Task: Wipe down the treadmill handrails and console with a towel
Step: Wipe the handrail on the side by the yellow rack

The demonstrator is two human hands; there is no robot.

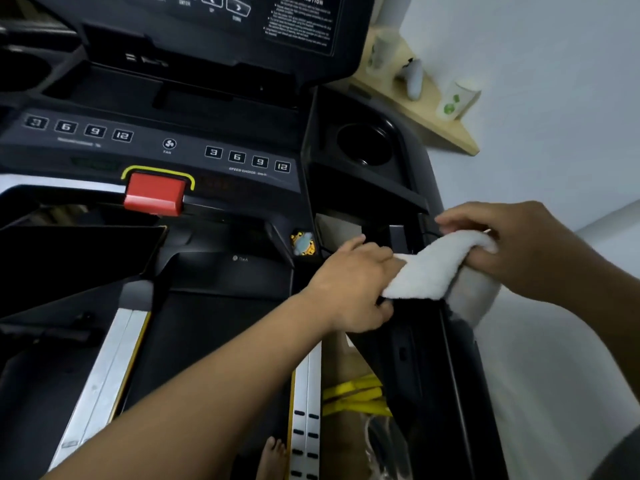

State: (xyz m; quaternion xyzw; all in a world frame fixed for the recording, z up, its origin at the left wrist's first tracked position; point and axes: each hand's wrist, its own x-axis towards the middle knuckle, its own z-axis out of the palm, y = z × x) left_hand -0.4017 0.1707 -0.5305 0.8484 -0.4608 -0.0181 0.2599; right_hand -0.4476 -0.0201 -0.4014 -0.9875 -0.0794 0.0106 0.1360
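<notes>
Where fingers (384,258) pinch (both hands), towel (436,271).

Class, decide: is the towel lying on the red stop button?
No: both hands hold the white towel over the right handrail, far from the red stop button.

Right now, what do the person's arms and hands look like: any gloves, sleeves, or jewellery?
Both hands are bare: the left hand and the right hand have no gloves, rings or watch showing. Both forearms are uncovered; a dark grey bit of clothing shows at the lower right edge.
</notes>
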